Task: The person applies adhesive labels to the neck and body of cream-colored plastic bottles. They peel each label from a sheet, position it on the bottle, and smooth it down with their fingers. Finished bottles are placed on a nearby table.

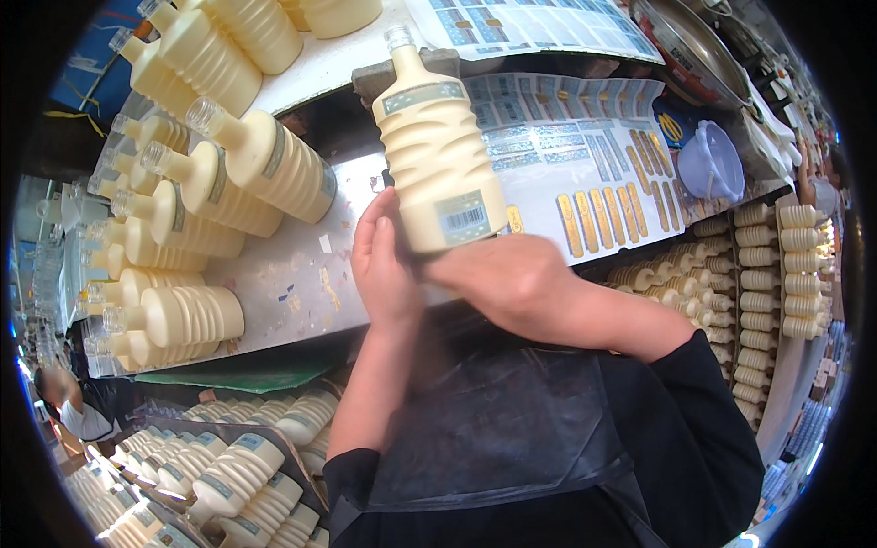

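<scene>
The ribbed cream bottle (438, 160) is at 12 o'clock. The left hand (388, 269) contacts its 7 o'clock edge; the right hand (507, 279) blurs at 6 o'clock. Whether either hand's fingers grip cannot be determined.

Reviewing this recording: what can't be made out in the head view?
All in the head view:
- Right hand: motion-blurred, fingertips lost near the base of the cream, ribbed, clear-necked bottle; exact contact unclear.
- That bottle's far side: hidden by its own body.
- Dark grey block: middle hidden by the bottle.
- Plain cream bottle: top cut off by the upper edge.
- Person in white, far left: too small to read their activity.
</scene>
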Available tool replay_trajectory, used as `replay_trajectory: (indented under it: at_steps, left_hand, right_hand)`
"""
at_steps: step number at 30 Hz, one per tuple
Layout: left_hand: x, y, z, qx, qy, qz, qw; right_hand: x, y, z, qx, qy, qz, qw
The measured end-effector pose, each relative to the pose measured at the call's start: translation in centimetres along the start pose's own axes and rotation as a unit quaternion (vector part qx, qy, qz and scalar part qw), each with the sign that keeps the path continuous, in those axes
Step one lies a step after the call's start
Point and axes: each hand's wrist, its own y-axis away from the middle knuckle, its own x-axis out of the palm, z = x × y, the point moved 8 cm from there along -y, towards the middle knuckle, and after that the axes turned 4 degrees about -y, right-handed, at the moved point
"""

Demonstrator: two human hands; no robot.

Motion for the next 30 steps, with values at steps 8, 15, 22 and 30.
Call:
replay_trajectory:
  at_steps: [8,15,22,30]
  left_hand:
    - [2.2,1.7,-1.2,0.088,-0.100,-0.020,0.991]
    - [2.2,1.5,-0.9,0.173,-0.371,-0.034,0.912]
    - [3.4,0.3,-1.7,0.160,-0.400,-0.041,0.902]
    - [2.8,0.2,-1.7,0.154,-0.406,-0.032,0.900]
  right_hand:
    - [-3.0,0.4,-5.0,0.268,-0.054,-0.132,0.953]
    - [-2.5,2.0,-7.0,0.307,-0.008,-0.120,0.944]
    - [-3.8,2.9,-8.6,0.321,0.005,-0.125,0.939]
    - [-2.4,0.7,-6.7,0.277,-0.036,-0.122,0.952]
